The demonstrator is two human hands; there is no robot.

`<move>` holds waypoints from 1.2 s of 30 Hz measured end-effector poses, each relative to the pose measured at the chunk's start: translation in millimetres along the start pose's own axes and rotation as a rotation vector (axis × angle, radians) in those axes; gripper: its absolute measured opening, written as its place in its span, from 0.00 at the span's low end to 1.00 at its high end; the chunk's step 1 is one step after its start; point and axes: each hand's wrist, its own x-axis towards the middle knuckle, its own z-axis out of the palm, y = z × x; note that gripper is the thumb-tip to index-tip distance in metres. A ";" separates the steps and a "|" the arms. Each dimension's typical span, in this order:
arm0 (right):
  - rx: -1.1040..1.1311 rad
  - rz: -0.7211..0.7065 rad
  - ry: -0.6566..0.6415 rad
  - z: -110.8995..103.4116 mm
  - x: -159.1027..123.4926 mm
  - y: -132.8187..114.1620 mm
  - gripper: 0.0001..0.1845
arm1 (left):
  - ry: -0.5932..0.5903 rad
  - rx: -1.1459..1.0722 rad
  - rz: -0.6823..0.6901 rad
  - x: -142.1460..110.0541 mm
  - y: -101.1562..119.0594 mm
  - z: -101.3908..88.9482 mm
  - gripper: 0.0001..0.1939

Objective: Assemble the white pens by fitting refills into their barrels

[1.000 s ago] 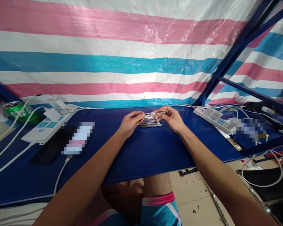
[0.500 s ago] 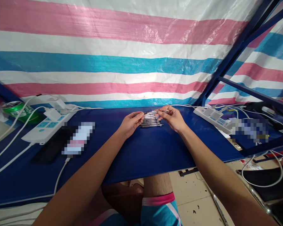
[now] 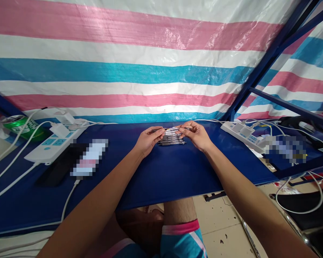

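Observation:
Side by side on the blue tabletop [image 3: 172, 172] lies a row of several slim pens [image 3: 172, 140], dark and silver. Over the far side of this row, my left hand [image 3: 148, 141] pinches the left end of one pen [image 3: 172, 128] between thumb and fingers. My right hand [image 3: 197, 137] grips the same pen near its right end, so it spans level between both hands. The fingers hide both of its ends in part.
To the left are a white power strip [image 3: 47, 145] with plugs, a green can [image 3: 24, 127] and a phone [image 3: 90, 157] on a charging cable. A second power strip [image 3: 243, 135] stands right, near a blue metal frame [image 3: 258, 77]. A striped tarp [image 3: 140, 73] hangs behind.
Almost nothing differs. My right fingers have shifted very slightly left along the pen, while both hands keep hold of it.

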 end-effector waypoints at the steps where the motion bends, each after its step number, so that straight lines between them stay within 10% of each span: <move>1: -0.009 0.001 -0.009 0.6 -0.2 0.1 0.21 | -0.011 0.042 0.018 -1.1 0.1 0.7 0.19; 36: -0.139 0.041 -0.057 8.0 -3.5 3.6 0.27 | -0.131 0.587 0.252 -7.4 -2.1 -0.4 0.18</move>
